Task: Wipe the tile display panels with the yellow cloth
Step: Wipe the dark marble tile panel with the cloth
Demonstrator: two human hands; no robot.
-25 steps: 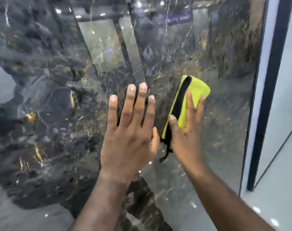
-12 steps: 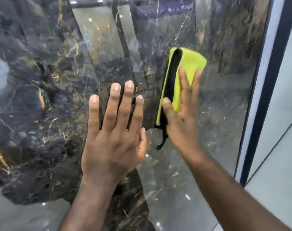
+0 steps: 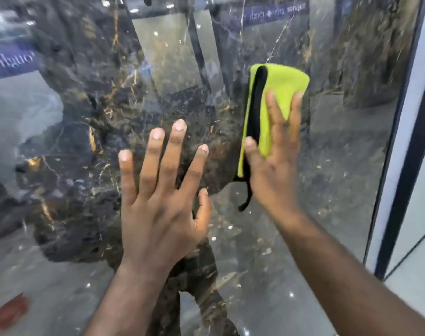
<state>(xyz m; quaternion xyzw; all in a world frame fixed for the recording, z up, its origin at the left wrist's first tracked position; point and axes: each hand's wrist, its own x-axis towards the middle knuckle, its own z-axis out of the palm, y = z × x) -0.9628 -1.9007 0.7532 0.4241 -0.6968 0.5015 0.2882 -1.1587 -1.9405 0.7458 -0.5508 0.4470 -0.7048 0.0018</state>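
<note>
Hands both laid flat against the upright tile panel [image 3: 340, 166], neither one clenched. Left hand [image 3: 158, 202]: fingers straight and spread, palm toward the glossy dark marbled face, grasping nothing, apparently bracing. Right hand [image 3: 274, 166]: fingers straight and lying over the yellow cloth [image 3: 286, 81], thumb along its black edging [image 3: 256, 105]; pressing rather than gripping, with no fingers curled round it. Cloth folded into a narrow upright pad, pinned against the right part of the panel, just right of the left fingertips and apart from the edge frame [image 3: 410, 166]. Thin black loop [image 3: 245, 200] hanging free below the pad, beside the right wrist.

Handling, as judged: soft, light and limp, probably plush microfibre, with no shape of its own. Best kept folded and pinned under flat palm and fingers, thumb set at the bound edge to stop the fold from opening. Likely to glide easily on so polished a surface; steady pressure needed to keep it from slipping out from under the palm. Panel itself hard, slick and highly reflective, showing mirrored lettering and ceiling lights; prone to fingerprints under the bare left palm.

No container of any kind in view. Blurred red object [image 3: 7, 316] at lower left, not identifiable.
</note>
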